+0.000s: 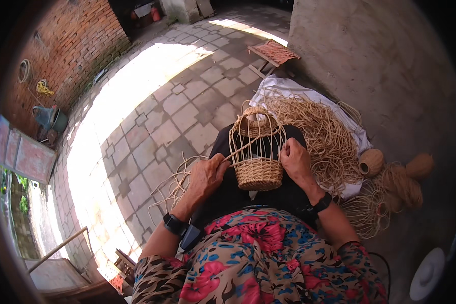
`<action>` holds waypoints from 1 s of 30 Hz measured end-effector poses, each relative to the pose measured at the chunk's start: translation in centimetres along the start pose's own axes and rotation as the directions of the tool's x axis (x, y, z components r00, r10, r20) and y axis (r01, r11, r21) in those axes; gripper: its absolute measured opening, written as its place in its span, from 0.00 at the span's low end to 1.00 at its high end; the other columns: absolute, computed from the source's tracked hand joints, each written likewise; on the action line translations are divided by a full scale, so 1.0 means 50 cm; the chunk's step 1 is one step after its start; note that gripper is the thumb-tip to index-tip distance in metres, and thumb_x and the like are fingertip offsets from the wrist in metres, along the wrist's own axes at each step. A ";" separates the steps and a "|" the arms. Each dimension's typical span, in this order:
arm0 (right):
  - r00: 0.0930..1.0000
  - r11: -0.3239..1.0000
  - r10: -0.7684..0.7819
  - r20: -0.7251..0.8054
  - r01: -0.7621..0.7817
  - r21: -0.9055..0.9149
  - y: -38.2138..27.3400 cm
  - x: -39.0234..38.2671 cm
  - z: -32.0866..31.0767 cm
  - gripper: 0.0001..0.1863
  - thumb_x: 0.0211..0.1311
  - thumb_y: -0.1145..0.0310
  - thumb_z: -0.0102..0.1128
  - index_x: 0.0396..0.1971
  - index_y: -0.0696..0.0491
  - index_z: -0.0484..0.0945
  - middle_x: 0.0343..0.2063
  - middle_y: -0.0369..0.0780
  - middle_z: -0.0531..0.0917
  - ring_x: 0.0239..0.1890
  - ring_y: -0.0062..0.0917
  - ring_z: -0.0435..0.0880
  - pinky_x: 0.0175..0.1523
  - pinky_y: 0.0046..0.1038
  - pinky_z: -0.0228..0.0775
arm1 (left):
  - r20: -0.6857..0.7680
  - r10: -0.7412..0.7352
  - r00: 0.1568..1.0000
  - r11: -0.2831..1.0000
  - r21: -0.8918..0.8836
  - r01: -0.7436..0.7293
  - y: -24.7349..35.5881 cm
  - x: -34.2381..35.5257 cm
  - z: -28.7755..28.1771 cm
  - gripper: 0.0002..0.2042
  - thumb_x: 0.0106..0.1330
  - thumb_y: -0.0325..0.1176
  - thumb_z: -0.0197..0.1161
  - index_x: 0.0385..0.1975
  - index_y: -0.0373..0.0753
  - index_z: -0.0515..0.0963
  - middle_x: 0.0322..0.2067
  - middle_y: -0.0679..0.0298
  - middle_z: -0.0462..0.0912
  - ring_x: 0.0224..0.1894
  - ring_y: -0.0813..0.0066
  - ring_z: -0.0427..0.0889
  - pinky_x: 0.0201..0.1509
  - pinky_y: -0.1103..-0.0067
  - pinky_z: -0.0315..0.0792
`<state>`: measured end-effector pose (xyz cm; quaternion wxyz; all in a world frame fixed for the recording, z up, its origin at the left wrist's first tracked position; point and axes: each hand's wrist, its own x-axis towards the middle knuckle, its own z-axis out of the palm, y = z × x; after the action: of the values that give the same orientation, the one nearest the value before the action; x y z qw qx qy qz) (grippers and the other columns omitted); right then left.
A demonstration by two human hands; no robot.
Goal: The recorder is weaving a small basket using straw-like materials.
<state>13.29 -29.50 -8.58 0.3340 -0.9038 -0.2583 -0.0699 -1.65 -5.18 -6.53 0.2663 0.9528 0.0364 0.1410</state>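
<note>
A half-woven basket of tan twisted cord sits on my lap, its lower wall tightly woven and its upright strands bowing up to a small woven ring at the far end. My left hand is closed at the basket's left side, pinching a working strand that slants up across the uprights. On the right side, my right hand has its fingers curled against the uprights just above the woven wall, gripping the basket there. Its fingertips are partly hidden. Loose strand ends trail beyond my left wrist.
To the right, a heap of tan cord lies on a white sack. Cord balls and an open wire-like frame are beside it. A small slatted stool stands ahead by the wall, and a white round object lower right.
</note>
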 end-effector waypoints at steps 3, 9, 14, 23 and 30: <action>1.000 1.000 -0.024 0.011 0.024 -0.017 -0.005 -0.003 -0.007 0.08 0.57 0.70 0.56 0.30 0.55 0.67 0.26 0.47 0.76 0.27 0.46 0.78 0.32 0.44 0.69 | 0.022 -0.389 0.921 0.713 -0.626 0.315 -0.045 0.001 -0.007 0.06 0.67 0.36 0.55 0.34 0.41 0.74 0.15 0.71 0.71 0.13 0.84 0.63 0.16 0.82 0.54; 0.999 1.000 -0.005 0.037 0.005 0.016 -0.001 -0.006 -0.006 0.08 0.57 0.69 0.57 0.29 0.55 0.67 0.25 0.47 0.76 0.27 0.47 0.78 0.32 0.45 0.69 | 0.242 -0.738 0.629 -0.010 -0.937 0.349 -0.166 -0.004 -0.012 0.03 0.64 0.32 0.55 0.34 0.43 0.72 0.17 0.72 0.70 0.10 0.87 0.54 0.13 0.85 0.46; 0.999 0.999 -0.040 -0.010 0.040 -0.002 0.007 -0.005 -0.001 0.08 0.58 0.70 0.57 0.29 0.55 0.67 0.25 0.47 0.77 0.27 0.48 0.78 0.31 0.45 0.69 | 0.214 -0.892 0.399 -0.155 -0.973 0.173 -0.323 -0.087 -0.021 0.04 0.64 0.32 0.56 0.33 0.44 0.69 0.16 0.71 0.66 0.11 0.86 0.54 0.13 0.84 0.47; 0.964 0.960 0.099 -0.246 -0.027 0.280 -0.003 0.048 -0.075 0.13 0.57 0.65 0.64 0.39 0.54 0.74 0.20 0.39 0.76 0.22 0.31 0.78 0.30 0.33 0.71 | 0.177 -0.979 -0.100 -0.200 -0.761 0.617 -0.526 -0.458 -0.174 0.29 0.61 0.64 0.55 0.35 0.39 0.74 0.15 0.72 0.70 0.09 0.87 0.57 0.12 0.87 0.53; 0.972 0.974 -0.217 0.090 0.209 0.085 -0.137 0.084 -0.041 0.12 0.53 0.73 0.60 0.38 0.52 0.72 0.19 0.41 0.76 0.25 0.38 0.81 0.31 0.38 0.70 | -0.233 -0.749 0.620 0.637 0.008 0.771 -0.422 -0.232 -0.069 0.23 0.58 0.53 0.60 0.38 0.38 0.82 0.30 0.54 0.84 0.36 0.63 0.83 0.43 0.72 0.74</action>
<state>13.49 -24.65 -1.87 0.3449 -0.8601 -0.3724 -0.0510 -13.66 12.92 -17.51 0.2440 0.8403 0.4710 0.1117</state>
